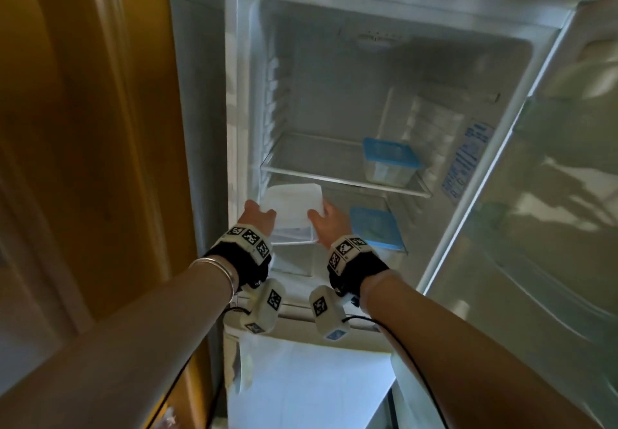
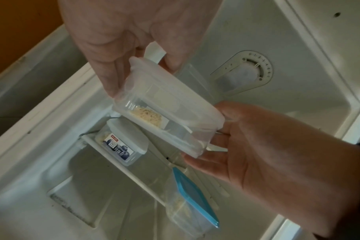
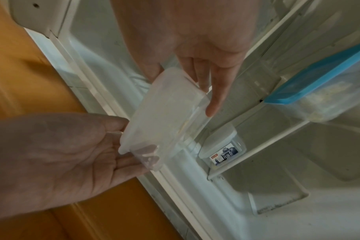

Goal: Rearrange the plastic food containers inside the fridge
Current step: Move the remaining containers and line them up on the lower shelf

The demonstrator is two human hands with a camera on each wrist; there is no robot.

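Both hands hold one tub between them: from the head view my left hand [image 1: 257, 216] and right hand [image 1: 329, 224] clamp the white-lidded tub [image 1: 293, 209] by its short ends, just below the front edge of the glass shelf [image 1: 334, 174]. One blue-lidded tub [image 1: 389, 159] sits on that shelf; another [image 1: 378, 229] sits under the shelf, right of the held one. Both forearms reach forward, wrists level.

Left wrist view: thumb on the lid rim, fingers [image 2: 208, 160] curled under the base; pale food lies inside the tilted tub. A small labelled tub [image 2: 121, 146] rests beyond the shelf edge.

Right wrist view: my index finger [image 3: 215, 97] lies along the far wall. I judge that the slick, tilted tub could slip, or its lid could knock the shelf edge when raised.
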